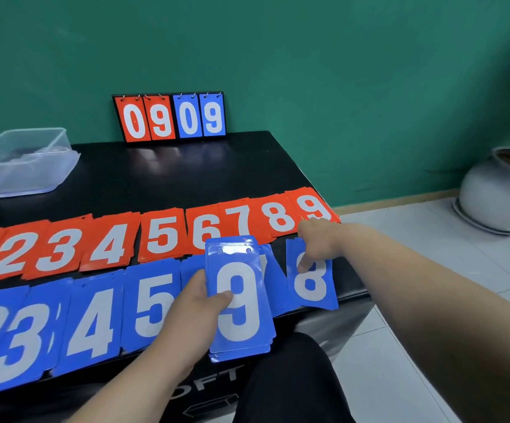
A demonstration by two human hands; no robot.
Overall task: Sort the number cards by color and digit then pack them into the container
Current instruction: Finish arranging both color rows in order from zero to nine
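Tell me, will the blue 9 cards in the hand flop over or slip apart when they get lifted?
Probably fairly stiff: the blue 9 cards stay flat in the left hand without drooping. They look glossy, and the lower edges are fanned, so they may slide apart. Likely light, since one hand holds the stack.

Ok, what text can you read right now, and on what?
"0909": scoreboard at the wall.
"2 3 4 5 6 7 8 9": red cards; leftmost cut off.
"2 3 4 5", "8": blue cards; others partly covered.
"9": stack in left hand.
"OFT": box front, rest hidden.
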